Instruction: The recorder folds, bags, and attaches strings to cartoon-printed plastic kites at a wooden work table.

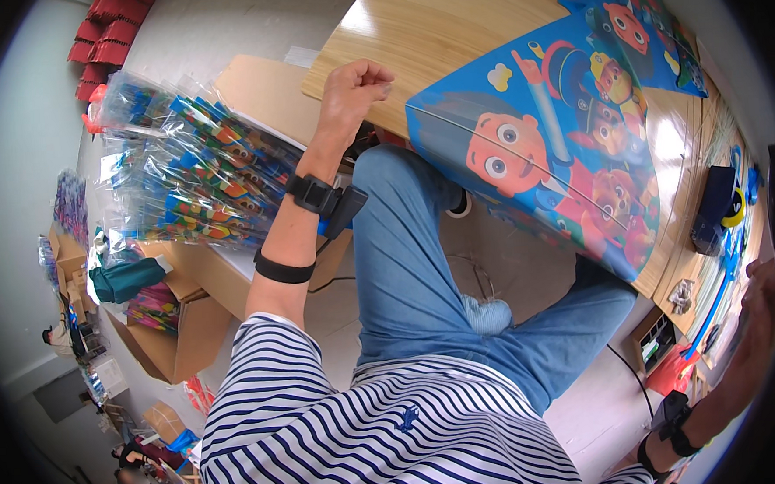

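A blue kite [564,101] printed with cartoon figures lies over the table's near edge, above my knees, a thin dark rod running across it. Just past its left corner, my left hand [355,95] hovers by the table edge, fingers curled in toward the thumb, and nothing shows in them. My right hand [763,297] is raised at the far right rim, beside the table's right end. Distortion and dimness there hide its fingers, so whether it holds anything is unclear. A second kite [657,31] of similar print lies beyond the first.
Clear-bagged printed packs [200,173] are heaped on a cardboard box at my left. An open carton [178,336] stands below them. On the wooden table [420,30], a tape roll [736,202] and blue strap [715,299] lie at right. People work at the lower left.
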Action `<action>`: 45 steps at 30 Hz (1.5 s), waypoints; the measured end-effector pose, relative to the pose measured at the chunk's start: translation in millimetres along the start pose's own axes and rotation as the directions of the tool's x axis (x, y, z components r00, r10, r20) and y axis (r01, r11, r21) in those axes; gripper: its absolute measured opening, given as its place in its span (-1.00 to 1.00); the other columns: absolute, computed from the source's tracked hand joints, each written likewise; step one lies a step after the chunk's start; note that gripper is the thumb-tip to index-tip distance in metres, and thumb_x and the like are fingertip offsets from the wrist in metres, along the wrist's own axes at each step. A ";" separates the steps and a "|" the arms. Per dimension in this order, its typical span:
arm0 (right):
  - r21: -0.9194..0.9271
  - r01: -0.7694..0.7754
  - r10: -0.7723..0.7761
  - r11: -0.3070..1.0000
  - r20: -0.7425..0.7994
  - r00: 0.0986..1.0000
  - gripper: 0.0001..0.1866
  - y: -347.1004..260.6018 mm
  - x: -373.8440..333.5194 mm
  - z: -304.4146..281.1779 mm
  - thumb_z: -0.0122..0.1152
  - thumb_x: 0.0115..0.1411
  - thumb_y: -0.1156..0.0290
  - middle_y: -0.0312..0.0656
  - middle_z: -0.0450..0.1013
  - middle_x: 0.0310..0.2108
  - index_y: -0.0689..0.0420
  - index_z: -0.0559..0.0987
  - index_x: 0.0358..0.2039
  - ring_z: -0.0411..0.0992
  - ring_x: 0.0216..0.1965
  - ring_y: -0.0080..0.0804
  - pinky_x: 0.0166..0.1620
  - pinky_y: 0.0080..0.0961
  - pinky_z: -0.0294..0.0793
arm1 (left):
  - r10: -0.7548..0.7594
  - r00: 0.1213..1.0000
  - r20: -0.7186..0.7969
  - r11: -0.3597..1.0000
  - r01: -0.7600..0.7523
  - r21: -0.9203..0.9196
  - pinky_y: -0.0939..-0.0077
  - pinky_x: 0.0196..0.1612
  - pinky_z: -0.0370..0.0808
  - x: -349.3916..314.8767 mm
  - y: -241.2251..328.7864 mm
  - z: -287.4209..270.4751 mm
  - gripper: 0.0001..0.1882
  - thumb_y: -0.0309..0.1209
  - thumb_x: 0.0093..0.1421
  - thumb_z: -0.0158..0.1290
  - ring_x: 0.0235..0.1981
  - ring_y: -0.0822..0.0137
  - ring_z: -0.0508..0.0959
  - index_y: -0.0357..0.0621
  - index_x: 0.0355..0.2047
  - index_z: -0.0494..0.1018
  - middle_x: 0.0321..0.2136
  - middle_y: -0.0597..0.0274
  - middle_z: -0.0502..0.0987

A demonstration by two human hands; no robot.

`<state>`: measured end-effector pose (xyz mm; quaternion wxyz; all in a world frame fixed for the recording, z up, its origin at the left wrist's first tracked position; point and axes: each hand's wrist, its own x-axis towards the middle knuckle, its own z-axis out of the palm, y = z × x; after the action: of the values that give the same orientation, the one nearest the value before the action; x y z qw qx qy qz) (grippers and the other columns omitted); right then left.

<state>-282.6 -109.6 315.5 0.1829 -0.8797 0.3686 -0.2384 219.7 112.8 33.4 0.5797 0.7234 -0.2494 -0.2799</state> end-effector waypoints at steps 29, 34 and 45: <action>0.233 -0.049 0.033 0.971 0.071 0.997 -0.89 -0.4 -16.8 14.2 0.07 0.33 0.59 -0.17 0.43 -0.18 0.22 0.49 -0.15 0.43 0.00 -0.38 0.21 -0.39 0.31 | -0.021 1.000 -0.015 1.000 0.021 0.014 0.61 -0.30 0.45 0.2 14.5 -2.8 -0.86 -0.60 0.18 0.20 -0.41 0.52 0.51 -0.27 -0.23 0.55 -0.43 0.34 0.57; 0.253 -0.058 0.032 0.966 0.105 0.994 -0.84 -0.4 -17.3 14.2 0.08 0.32 0.60 -0.15 0.46 -0.11 0.23 0.50 -0.11 0.44 0.06 -0.36 0.19 -0.44 0.33 | 0.010 0.999 -0.038 0.966 0.000 0.258 0.57 -0.32 0.46 1.6 12.4 7.4 -0.74 -0.61 0.12 0.24 -0.46 0.50 0.51 -0.27 -0.17 0.52 -0.53 0.28 0.56; 0.290 -0.039 -0.017 0.956 0.187 0.982 -0.84 -10.7 -12.2 18.1 0.07 0.30 0.59 -0.14 0.45 -0.14 0.22 0.49 -0.10 0.42 0.07 -0.33 0.21 -0.37 0.32 | 0.189 0.981 -0.036 0.782 -0.128 0.610 0.43 -0.31 0.49 0.5 5.8 19.2 -0.71 -0.60 0.00 0.31 -0.48 0.35 0.56 -0.23 -0.25 0.52 -0.59 0.22 0.55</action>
<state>-274.1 -90.9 302.6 0.3461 -0.8594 0.3153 -0.2056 206.6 97.8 35.8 0.3508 0.8595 -0.3578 -0.1009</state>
